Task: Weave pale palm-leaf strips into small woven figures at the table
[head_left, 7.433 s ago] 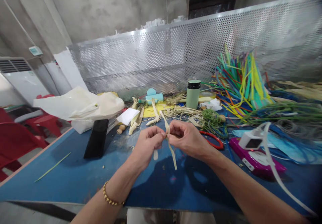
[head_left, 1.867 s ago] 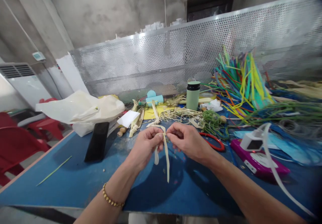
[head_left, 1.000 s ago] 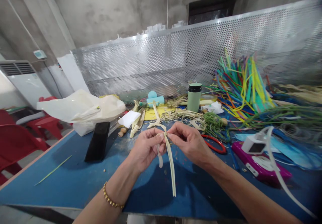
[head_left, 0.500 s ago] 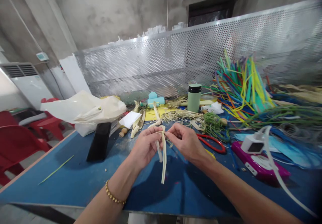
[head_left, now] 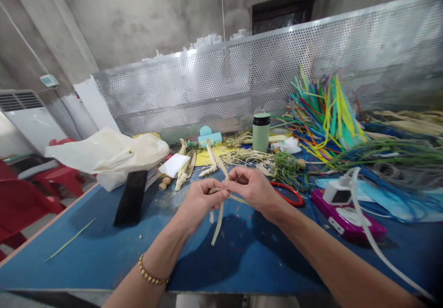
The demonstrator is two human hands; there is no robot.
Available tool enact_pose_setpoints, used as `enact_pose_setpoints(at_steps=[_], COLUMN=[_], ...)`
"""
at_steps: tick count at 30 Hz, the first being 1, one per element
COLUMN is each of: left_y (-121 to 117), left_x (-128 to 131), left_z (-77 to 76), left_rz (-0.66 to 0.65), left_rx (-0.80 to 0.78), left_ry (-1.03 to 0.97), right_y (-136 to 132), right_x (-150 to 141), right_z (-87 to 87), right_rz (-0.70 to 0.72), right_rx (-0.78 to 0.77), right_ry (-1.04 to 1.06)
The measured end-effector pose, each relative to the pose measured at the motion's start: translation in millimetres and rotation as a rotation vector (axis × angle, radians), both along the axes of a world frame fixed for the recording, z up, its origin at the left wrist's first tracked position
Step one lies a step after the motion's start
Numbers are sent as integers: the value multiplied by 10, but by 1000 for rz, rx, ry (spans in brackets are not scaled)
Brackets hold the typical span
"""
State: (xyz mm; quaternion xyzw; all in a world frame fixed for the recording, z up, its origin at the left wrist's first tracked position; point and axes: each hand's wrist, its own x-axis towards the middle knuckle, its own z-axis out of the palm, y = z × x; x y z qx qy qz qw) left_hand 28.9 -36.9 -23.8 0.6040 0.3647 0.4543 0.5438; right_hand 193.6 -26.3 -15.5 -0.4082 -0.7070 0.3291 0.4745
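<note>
My left hand point(head_left: 200, 202) and my right hand point(head_left: 251, 188) meet above the blue table point(head_left: 104, 248), both pinched on a pale cream leaf strip point(head_left: 218, 220). The fingertips touch at the strip's folded top. One long tail hangs down toward the table and a short end sticks out beside it. A gold bead bracelet point(head_left: 149, 275) circles my left wrist.
A black phone point(head_left: 130, 197) lies left of my hands, a white plastic bag point(head_left: 107, 153) behind it. A green flask point(head_left: 260, 131), red-handled scissors point(head_left: 290, 192), a magenta device point(head_left: 348, 215), coloured strips point(head_left: 325, 114) and dried leaf pieces point(head_left: 187, 169) crowd the back and right. A perforated metal screen point(head_left: 242, 86) backs the table.
My fingers have worked the strip's top into a tighter fold, with both hands drawn closer together. The hanging tail has swung and now slants to the left. The view shifted slightly.
</note>
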Motion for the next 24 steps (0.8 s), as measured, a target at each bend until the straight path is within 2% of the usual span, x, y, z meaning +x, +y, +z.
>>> enact_pose_setpoints(at_steps=[9, 24], left_y=[-27, -52], left_x=[-15, -18], left_z=[-30, 8], left_rz=[-39, -69], left_rx=[-1, -4], left_ry=[64, 108], right_y=[-8, -51], right_x=[-68, -85], right_z=[-50, -39], right_rz=[-28, -23], right_rx=[-17, -27], right_ry=[9, 55])
